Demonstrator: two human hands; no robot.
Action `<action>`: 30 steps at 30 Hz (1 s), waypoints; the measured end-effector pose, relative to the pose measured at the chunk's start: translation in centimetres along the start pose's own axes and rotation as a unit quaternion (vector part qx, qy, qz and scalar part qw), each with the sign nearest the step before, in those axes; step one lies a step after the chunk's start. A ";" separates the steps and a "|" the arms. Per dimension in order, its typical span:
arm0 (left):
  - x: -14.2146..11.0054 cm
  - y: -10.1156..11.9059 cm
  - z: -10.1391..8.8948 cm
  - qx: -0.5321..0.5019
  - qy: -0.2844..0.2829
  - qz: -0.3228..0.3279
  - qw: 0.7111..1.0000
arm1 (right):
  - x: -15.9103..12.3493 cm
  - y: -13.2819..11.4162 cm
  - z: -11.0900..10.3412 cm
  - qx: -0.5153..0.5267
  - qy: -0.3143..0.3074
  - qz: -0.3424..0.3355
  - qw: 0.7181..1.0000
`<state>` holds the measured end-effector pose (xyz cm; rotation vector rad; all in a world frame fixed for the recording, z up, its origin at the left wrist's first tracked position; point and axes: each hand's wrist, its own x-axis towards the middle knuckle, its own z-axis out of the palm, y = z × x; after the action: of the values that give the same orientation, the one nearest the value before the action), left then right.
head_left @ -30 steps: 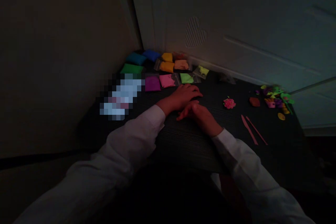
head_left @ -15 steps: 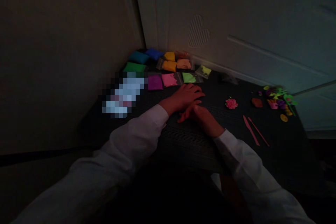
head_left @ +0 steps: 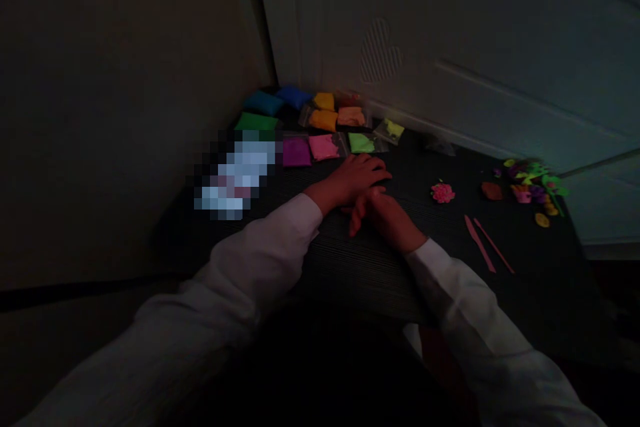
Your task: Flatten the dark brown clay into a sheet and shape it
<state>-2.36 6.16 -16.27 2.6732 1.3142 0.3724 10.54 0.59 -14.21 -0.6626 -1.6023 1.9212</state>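
Observation:
On the dark wood-grain table (head_left: 345, 253), my left hand (head_left: 357, 177) lies palm down with its fingers stretched out to the right. My right hand (head_left: 393, 213) rests just in front of it, crossing close against it, wrist bent and fingers pointing left and down. Part of the right hand is hidden behind the left. Neither hand shows anything held. Behind the left fingers is a bag of light green clay (head_left: 361, 142). To the right sits a pink ruffled flower (head_left: 443, 193) with a small green bit beside it.
Bags of purple (head_left: 297, 151), pink (head_left: 324, 147) and orange clay (head_left: 323, 120) lie toward the back. A blurred bright screen (head_left: 237, 173) is at left. On the right are a pink knife (head_left: 480, 244), a thin pink stick (head_left: 494, 246), a brown lump (head_left: 492, 191) and colourful shaped pieces (head_left: 537, 187).
My right fingers have tilted from pointing left to pointing more downward. My left hand stays on the table. The view has shifted slightly; the other things keep their places.

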 end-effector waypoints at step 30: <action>-1.2 1.1 -1.2 0.019 -0.002 0.017 1.000 | -2.2 -0.7 -1.5 -0.016 0.006 0.019 1.000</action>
<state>-2.58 4.56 -15.02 2.7278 1.2890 0.3487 13.22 0.19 -13.73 -0.7211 -1.6279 1.9190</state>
